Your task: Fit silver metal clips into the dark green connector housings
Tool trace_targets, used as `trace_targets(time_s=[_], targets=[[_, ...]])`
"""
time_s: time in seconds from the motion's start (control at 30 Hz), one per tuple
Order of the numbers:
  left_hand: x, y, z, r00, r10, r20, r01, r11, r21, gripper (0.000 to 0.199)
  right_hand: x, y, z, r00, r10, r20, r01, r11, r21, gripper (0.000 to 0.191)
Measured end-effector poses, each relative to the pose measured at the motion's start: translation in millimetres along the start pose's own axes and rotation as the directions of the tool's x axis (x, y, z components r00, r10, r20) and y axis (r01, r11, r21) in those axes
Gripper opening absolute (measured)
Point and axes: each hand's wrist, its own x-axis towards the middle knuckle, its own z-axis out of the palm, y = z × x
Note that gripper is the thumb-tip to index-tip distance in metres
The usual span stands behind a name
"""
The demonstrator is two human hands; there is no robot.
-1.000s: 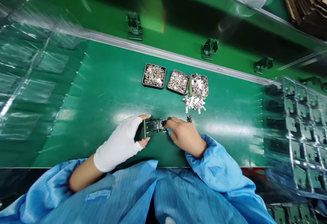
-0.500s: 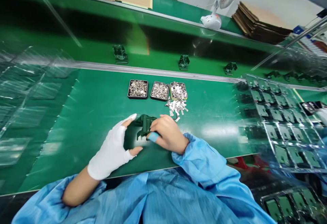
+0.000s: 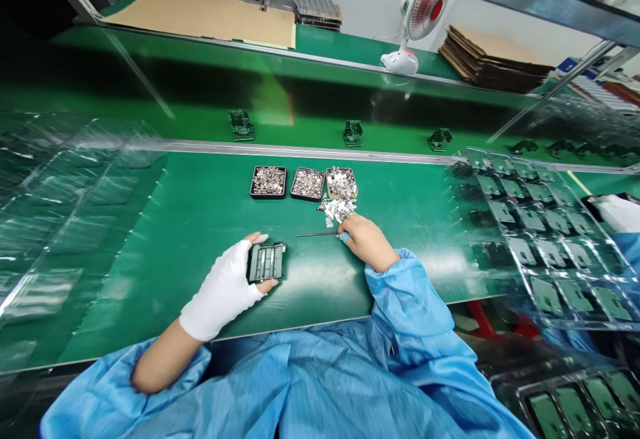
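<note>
My left hand (image 3: 227, 285), in a white glove with bare fingertips, grips a dark green plastic part (image 3: 267, 262) by its upper and lower edges, its slotted face up. My right hand (image 3: 364, 239), with blue tape on a finger, is closed at the end of a thin metal rod (image 3: 316, 234), which points left over the mat. Just above the right fingers lies a loose pile of flat silvery pieces (image 3: 337, 208). Behind it stand three small trays: a left one (image 3: 269, 195), a middle one (image 3: 307, 195) and a right one (image 3: 355, 185), filled with small metal pieces.
Green parts (image 3: 242, 125) stand spaced along the back ledge. Clear trays (image 3: 525, 252) with green parts fill the right side, and clear plastic trays (image 3: 45, 225) cover the left. A fan (image 3: 423, 12) sits on the shelf. A person's white glove (image 3: 620, 213) shows at the right edge.
My right hand has left the green part and moved right to the metal pile, with the rod now visible. My left hand has closed on the part, whose slotted face now shows. The view has shifted.
</note>
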Motion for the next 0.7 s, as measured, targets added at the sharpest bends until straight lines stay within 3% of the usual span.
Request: trace_targets(time_s=[0.13, 0.27, 0.37, 0.43, 0.5, 0.6, 0.7], targets=[[-4, 0, -5.9, 0.998, 0.055, -0.039, -0.057, 0.998, -0.040, 0.074, 0, -8, 6, 1.000, -0.008, -0.012, 0.008, 1.000, -0.015, 0.016], [-4, 4, -20.6, 0.976, 0.049, -0.214, -0.066, 0.995, -0.074, 0.063, 0, -12, 1, 0.984, -0.036, -0.172, 0.080, 0.962, 0.259, 0.012], [6, 13, -32.6, 0.949, 0.075, -0.307, -0.090, 0.995, -0.035, 0.038, 4, -30, -7, 0.964, 0.031, -0.266, 0.134, 0.803, 0.580, 0.007], [16, 22, -38.1, 0.943, 0.172, -0.284, -0.179, 0.984, 0.003, 0.023, 8, -54, -13, 0.961, -0.033, -0.276, 0.229, 0.657, 0.719, 0.012], [25, 30, -41.0, 0.932, 0.271, -0.243, -0.276, 0.961, 0.012, 0.022, 12, -82, -17, 0.942, -0.144, -0.303, 0.330, 0.560, 0.760, 0.018], [32, 37, -43.3, 0.913, 0.308, -0.267, -0.315, 0.949, 0.019, 0.027, 17, -113, -16, 0.911, -0.193, -0.364, 0.405, 0.580, 0.707, 0.014], [34, 35, -46.5, 0.911, 0.286, -0.297, -0.287, 0.957, 0.041, 0.027, 22, -119, -7, 0.922, -0.126, -0.367, 0.353, 0.664, 0.660, 0.011]])
